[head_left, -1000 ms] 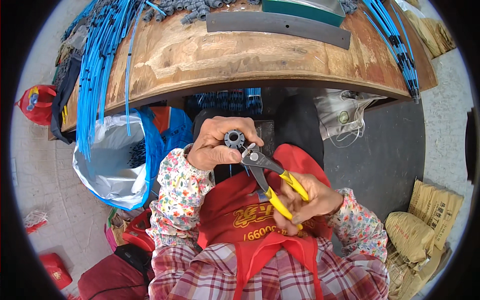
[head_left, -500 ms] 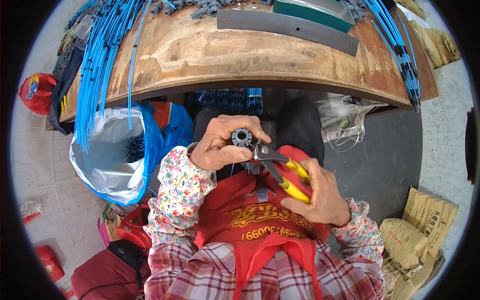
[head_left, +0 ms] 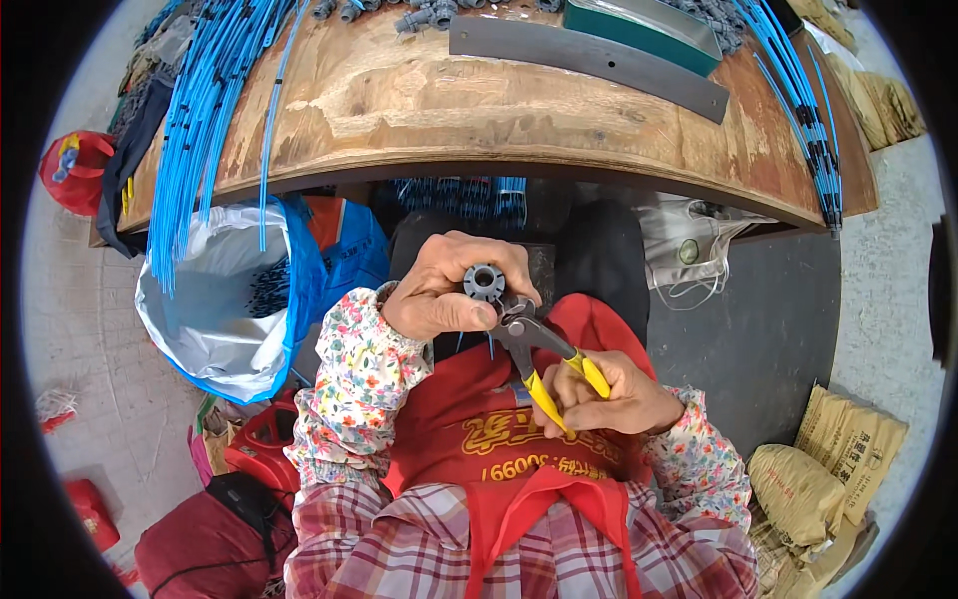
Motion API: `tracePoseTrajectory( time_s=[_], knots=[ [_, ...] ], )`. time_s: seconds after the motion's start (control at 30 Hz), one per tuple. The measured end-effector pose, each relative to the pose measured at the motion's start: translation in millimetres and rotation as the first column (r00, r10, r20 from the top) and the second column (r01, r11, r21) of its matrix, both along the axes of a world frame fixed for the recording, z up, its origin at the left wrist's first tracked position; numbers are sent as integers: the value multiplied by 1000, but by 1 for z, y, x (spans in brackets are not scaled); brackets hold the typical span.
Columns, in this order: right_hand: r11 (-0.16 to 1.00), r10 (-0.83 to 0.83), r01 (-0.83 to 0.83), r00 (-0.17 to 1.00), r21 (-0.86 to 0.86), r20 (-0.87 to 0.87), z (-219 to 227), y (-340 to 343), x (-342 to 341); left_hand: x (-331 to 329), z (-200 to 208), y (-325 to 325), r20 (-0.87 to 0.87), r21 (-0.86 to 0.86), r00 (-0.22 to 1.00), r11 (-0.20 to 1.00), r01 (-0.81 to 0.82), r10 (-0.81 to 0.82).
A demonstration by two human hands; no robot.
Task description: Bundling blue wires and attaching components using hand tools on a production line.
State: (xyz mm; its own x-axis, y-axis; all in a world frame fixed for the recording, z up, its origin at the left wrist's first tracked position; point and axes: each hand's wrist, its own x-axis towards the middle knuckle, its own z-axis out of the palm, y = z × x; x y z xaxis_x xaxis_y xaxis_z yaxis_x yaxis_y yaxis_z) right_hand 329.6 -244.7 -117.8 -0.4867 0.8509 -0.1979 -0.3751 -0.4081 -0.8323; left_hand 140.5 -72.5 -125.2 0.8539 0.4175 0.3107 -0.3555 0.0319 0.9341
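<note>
Head view: the small grey round plastic fitting [head_left: 484, 282], pinched in the left hand [head_left: 444, 295] fingers below the wooden bench [head_left: 419, 110], has been brought lower, and the yellow-handled pliers [head_left: 539, 359], gripped by the right hand [head_left: 609, 399], now touch it.

I get a single head view, looking steeply down at my lap from close above. The wooden table [head_left: 479, 110] curves across the top edge.

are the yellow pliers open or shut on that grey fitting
Open: the yellow handles of the pliers are spread apart in the right hand, head beside the grey fitting.
</note>
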Motion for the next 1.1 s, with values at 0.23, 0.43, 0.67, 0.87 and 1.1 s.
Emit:
tracePoseTrajectory(
  time_s=[0.23, 0.43, 0.67, 0.87, 1.1],
  knots=[
    [945, 90, -166, 961, -283, -262, 18, 0, 4, -1, 3, -5, -8, -21, 1000, 1000, -14, 14],
    [957, 32, -126, 941, -260, -338, 13, -10, -2, -1, 4, -5, -23, -44, 1000, 999, -6, 5],
    [954, -56, -75, 906, -290, -419, 7, -20, -18, 4, 1, -4, -9, -29, 1000, 1000, 11, -11],
    [986, -41, 40, 999, -163, -3, 14, -19, -11, 5, 4, -6, -39, -4, 998, 998, -57, 57],
    [993, -90, 48, 905, 110, 416, 28, -21, -1, 8, 3, -7, 3, 20, 996, 996, -89, 89]
  ],
)
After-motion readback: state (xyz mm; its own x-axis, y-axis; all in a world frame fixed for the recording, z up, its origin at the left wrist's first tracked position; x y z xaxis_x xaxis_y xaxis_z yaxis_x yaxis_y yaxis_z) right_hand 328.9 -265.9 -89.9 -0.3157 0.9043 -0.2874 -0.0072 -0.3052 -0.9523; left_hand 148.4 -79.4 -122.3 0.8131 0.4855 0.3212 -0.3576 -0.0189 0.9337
